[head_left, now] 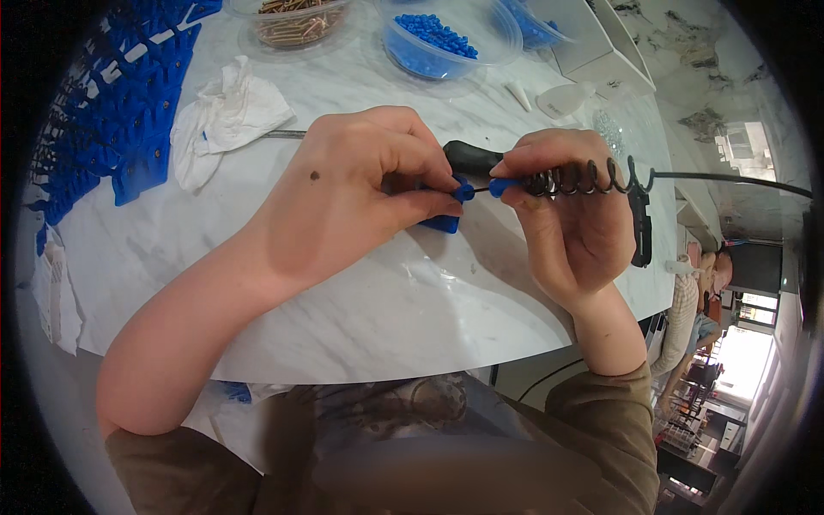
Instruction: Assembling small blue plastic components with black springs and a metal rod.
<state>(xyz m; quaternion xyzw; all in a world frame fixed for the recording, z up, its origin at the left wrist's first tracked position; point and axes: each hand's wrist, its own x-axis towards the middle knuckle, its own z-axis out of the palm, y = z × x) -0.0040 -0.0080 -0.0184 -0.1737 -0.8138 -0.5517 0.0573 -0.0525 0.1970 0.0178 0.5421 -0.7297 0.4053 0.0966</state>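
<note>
Over the middle of the table, my left hand [343, 184] pinches a blue plastic part [440, 223] between thumb and fingertips. My right hand [579, 215] is closed on a small blue plastic piece [499, 186], held level with that part. A thin dark pin [481, 190] spans the short gap between the two. Just behind the fingertips shows a black handle [472, 158]; its far end is hidden by my right hand. A black coiled cord [609, 176] runs across my right hand and on to the right edge.
Blue plastic parts [142, 112] are piled at the left, beside a crumpled white tissue [227, 116] with a metal rod [283, 134] near it. Along the back stand a tub of copper-coloured pins [300, 21] and a tub of blue pellets [433, 43]. A white box [605, 51] is back right.
</note>
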